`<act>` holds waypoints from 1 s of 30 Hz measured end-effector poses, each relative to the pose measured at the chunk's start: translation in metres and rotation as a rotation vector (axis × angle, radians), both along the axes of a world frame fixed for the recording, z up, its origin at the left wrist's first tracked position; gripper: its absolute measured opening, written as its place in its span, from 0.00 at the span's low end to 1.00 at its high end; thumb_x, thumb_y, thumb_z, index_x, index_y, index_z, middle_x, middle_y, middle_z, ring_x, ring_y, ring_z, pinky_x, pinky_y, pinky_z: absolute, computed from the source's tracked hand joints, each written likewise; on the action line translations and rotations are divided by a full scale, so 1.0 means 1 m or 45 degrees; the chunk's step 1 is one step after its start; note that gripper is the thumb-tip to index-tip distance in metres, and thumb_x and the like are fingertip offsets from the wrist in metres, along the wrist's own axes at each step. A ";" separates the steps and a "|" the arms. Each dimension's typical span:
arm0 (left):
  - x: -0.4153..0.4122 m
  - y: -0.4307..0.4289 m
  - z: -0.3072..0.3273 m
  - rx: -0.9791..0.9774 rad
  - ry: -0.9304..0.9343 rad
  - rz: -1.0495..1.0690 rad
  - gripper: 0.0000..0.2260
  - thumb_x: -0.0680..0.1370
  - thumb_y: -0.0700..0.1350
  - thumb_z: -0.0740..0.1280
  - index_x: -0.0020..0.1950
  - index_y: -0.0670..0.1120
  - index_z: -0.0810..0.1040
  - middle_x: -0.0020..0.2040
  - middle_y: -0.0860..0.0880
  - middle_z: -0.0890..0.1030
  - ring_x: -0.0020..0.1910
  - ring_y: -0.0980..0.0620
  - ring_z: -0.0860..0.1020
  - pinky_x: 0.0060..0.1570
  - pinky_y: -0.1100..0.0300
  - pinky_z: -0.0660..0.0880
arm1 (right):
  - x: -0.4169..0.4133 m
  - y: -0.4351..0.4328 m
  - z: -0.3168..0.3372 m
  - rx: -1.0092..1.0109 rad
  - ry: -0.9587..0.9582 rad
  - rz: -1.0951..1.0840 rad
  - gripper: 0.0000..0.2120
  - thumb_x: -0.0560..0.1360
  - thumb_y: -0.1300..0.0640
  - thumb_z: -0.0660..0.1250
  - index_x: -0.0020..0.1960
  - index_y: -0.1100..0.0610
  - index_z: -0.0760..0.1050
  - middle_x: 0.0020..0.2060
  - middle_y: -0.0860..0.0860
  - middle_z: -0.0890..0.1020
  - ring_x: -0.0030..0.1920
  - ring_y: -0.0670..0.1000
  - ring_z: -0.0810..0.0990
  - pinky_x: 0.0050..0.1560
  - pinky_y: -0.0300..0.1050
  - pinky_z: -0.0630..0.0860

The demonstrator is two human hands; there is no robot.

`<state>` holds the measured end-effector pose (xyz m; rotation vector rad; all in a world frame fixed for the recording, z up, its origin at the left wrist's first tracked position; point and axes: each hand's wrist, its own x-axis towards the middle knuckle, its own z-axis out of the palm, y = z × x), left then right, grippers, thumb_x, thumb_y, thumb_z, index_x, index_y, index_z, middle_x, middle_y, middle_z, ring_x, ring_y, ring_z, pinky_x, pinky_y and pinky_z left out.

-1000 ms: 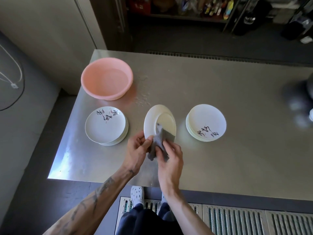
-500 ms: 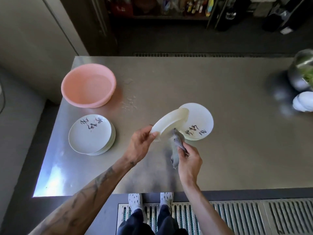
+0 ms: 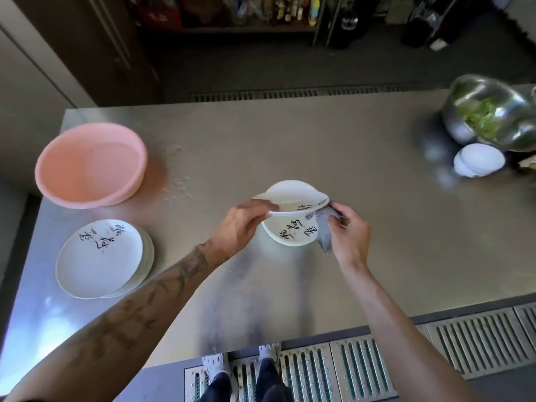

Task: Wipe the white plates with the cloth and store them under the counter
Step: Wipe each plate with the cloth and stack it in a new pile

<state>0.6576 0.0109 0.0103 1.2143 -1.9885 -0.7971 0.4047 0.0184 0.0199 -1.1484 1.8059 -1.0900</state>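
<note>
My left hand grips the near-left rim of a white plate, held tilted just above a stack of white plates with black script in the middle of the steel counter. My right hand holds a grey cloth bunched at the right edge of that stack, touching the held plate's rim. A second stack of white plates with black script lies at the near left.
A pink basin sits at the far left with water drops beside it. At the far right stand a metal bowl of greens and small white dishes. The counter's front edge runs above a floor grate.
The view has shifted right. My left hand carried the plate right and lowered it over the middle stack. My right hand followed with the cloth to the stack's right edge.
</note>
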 end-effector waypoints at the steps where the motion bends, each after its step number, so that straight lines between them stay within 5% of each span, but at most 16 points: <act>1: -0.002 -0.004 -0.006 -0.014 -0.031 0.001 0.15 0.86 0.45 0.59 0.63 0.41 0.82 0.62 0.46 0.83 0.65 0.45 0.79 0.65 0.47 0.74 | -0.004 -0.003 0.000 0.009 0.032 0.020 0.18 0.74 0.65 0.66 0.59 0.51 0.84 0.52 0.47 0.87 0.53 0.48 0.85 0.61 0.54 0.80; 7: -0.005 -0.021 -0.040 -0.176 -0.174 -0.077 0.18 0.87 0.45 0.55 0.62 0.41 0.83 0.65 0.46 0.82 0.71 0.43 0.74 0.76 0.38 0.60 | -0.012 -0.014 -0.003 0.050 0.124 0.090 0.25 0.72 0.69 0.64 0.45 0.36 0.81 0.45 0.43 0.86 0.47 0.47 0.85 0.49 0.38 0.78; 11: -0.008 -0.022 -0.053 -0.295 -0.202 -0.136 0.18 0.87 0.48 0.56 0.64 0.41 0.82 0.67 0.44 0.81 0.71 0.42 0.74 0.77 0.40 0.59 | -0.012 -0.015 -0.004 0.055 0.122 0.105 0.24 0.72 0.70 0.63 0.45 0.40 0.80 0.39 0.44 0.83 0.35 0.47 0.79 0.36 0.28 0.73; 21: -0.013 -0.014 -0.075 -0.221 -0.209 0.003 0.11 0.82 0.48 0.66 0.52 0.42 0.84 0.63 0.47 0.82 0.68 0.46 0.75 0.65 0.47 0.74 | -0.030 -0.009 -0.027 0.233 0.282 0.119 0.19 0.72 0.68 0.64 0.54 0.51 0.85 0.51 0.49 0.86 0.51 0.49 0.83 0.56 0.43 0.78; 26: -0.017 -0.022 -0.078 0.047 -0.256 0.112 0.30 0.79 0.60 0.66 0.75 0.44 0.72 0.81 0.42 0.61 0.78 0.41 0.64 0.75 0.48 0.64 | -0.033 -0.009 -0.030 0.265 0.310 0.110 0.20 0.72 0.67 0.65 0.57 0.51 0.85 0.53 0.51 0.85 0.53 0.51 0.83 0.57 0.43 0.76; 30: -0.017 -0.018 -0.078 0.156 -0.311 0.116 0.37 0.77 0.64 0.63 0.79 0.43 0.65 0.83 0.43 0.57 0.78 0.41 0.64 0.71 0.41 0.70 | -0.038 -0.008 -0.026 0.225 0.344 0.059 0.19 0.73 0.68 0.65 0.58 0.54 0.85 0.54 0.53 0.84 0.53 0.52 0.82 0.54 0.38 0.71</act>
